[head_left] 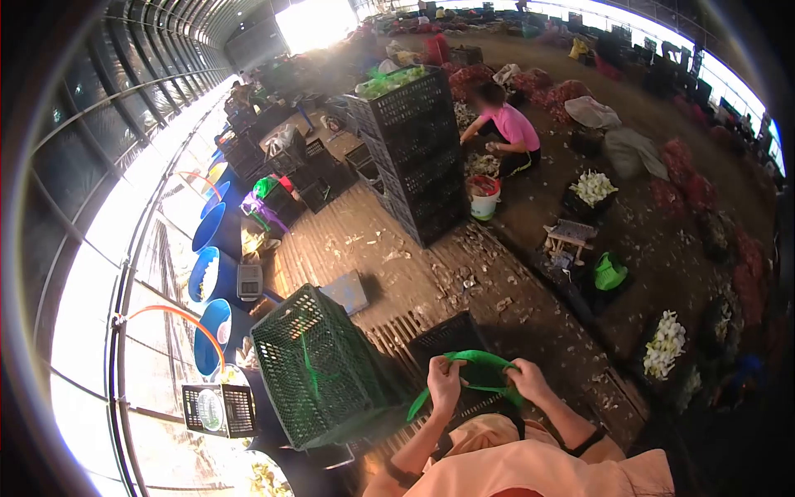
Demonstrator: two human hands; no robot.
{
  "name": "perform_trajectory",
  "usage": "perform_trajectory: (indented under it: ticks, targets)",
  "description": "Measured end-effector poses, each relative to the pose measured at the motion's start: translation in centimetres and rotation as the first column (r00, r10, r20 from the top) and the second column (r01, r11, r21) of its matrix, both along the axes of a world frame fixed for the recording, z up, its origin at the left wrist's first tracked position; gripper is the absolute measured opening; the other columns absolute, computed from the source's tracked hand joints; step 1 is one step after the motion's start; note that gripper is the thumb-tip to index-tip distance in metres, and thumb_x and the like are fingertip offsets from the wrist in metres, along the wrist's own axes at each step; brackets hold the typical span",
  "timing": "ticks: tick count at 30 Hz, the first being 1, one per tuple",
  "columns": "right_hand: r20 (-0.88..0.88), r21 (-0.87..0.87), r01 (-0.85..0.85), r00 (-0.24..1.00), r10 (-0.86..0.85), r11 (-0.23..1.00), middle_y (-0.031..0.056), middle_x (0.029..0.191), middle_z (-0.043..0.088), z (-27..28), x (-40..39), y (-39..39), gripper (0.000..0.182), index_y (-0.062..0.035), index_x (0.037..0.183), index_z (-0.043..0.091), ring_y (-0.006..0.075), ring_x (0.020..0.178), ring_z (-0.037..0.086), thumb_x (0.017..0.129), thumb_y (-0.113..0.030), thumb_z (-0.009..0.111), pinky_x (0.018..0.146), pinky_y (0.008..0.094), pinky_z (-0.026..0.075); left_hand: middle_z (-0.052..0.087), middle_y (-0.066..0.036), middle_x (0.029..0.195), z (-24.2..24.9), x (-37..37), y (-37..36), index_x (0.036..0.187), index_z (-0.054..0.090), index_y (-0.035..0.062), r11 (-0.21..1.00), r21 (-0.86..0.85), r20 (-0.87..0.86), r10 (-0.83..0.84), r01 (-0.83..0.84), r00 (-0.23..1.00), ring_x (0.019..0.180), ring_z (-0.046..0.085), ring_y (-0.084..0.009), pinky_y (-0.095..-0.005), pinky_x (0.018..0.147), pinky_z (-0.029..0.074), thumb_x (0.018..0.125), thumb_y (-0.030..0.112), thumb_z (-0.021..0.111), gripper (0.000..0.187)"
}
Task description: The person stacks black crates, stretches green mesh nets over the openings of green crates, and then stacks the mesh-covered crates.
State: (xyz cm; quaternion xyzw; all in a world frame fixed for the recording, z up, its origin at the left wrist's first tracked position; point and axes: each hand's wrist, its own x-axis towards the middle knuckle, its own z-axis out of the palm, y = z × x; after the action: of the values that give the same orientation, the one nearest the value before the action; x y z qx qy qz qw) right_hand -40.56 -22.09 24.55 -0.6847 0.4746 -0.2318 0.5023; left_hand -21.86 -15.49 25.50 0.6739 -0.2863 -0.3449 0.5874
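Note:
A thin green bag [482,358] is stretched between my two hands in front of my body. My left hand [445,387] is closed on one side of it, and my right hand [528,383] grips the other side. Its upper edge bows away from me, with a loose end hanging below my left hand. Just beyond the bag lies a black plastic crate [451,333], partly covered by it. To the left stands a tall green plastic crate [310,369] with a green strip inside.
A stack of black crates [414,157] stands ahead, with bagged produce on top. A person in a pink top [515,128] squats beside a white bucket [483,199]. Blue barrels [217,331] line the left wall. A small stool [570,236] and white produce [665,344] are at right.

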Motion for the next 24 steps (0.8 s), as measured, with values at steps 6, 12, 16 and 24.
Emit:
perform_trajectory:
  ticks: [6, 12, 16, 24]
  targets:
    - [0.283, 0.642, -0.013, 0.933, -0.221, 0.766, -0.004, 0.05, 0.038, 1.8, -2.9, -1.5, 0.017, 0.0013, 0.086, 0.059, 0.0068, 0.043, 0.035, 0.088, -0.016, 0.055, 0.042, 0.0265, 0.031, 0.066, -0.012, 0.083, -2.1, 2.9, 0.4, 0.093, 0.043, 0.0005, 0.996, 0.029, 0.144, 0.081, -0.086, 0.986, 0.053, 0.056, -0.0117, -0.0245, 0.043, 0.043, 0.089, 0.005, 0.05, 0.009]
    - [0.659, 0.75, -0.598, 0.712, -0.242, 0.284, -0.0068, 0.063, 0.039, 7.3, -0.6, -1.6, 0.019, 0.0001, 0.103, 0.052, 0.0015, 0.045, 0.029, 0.087, -0.011, 0.056, 0.04, 0.0168, 0.024, 0.061, -0.012, 0.091, -4.7, 4.4, 0.8, 0.106, 0.05, 0.0017, 0.927, 0.369, 0.047, -0.095, 0.071, 0.994, 0.068, 0.058, -0.0156, -0.0278, 0.056, 0.048, 0.082, 0.015, 0.062, 0.03]
    - [0.543, 0.673, -0.401, 0.838, -0.047, 0.621, -0.0035, 0.067, 0.049, 7.5, 2.6, -1.2, 0.013, -0.0016, 0.098, 0.055, 0.0057, 0.049, 0.044, 0.086, -0.008, 0.055, 0.043, 0.0205, 0.035, 0.052, -0.013, 0.109, 4.3, -0.3, 0.6, 0.109, 0.053, 0.0044, 0.999, -0.034, 0.528, 0.031, -0.015, 0.849, 0.092, 0.054, -0.0259, -0.0348, 0.077, 0.047, 0.074, 0.009, 0.069, 0.039]
    - [0.472, 0.511, -0.171, 0.875, -0.109, 0.842, 0.0011, 0.074, 0.056, 2.8, 5.3, -0.3, 0.011, -0.0048, 0.084, 0.057, 0.0116, 0.063, 0.054, 0.087, -0.014, 0.051, 0.055, 0.0254, 0.043, 0.052, -0.011, 0.111, 7.4, -5.1, 2.1, 0.108, 0.057, 0.0066, 0.94, -0.061, 0.731, -0.187, 0.336, 0.656, 0.09, 0.056, -0.0275, -0.0364, 0.076, 0.049, 0.068, 0.017, 0.076, 0.045]
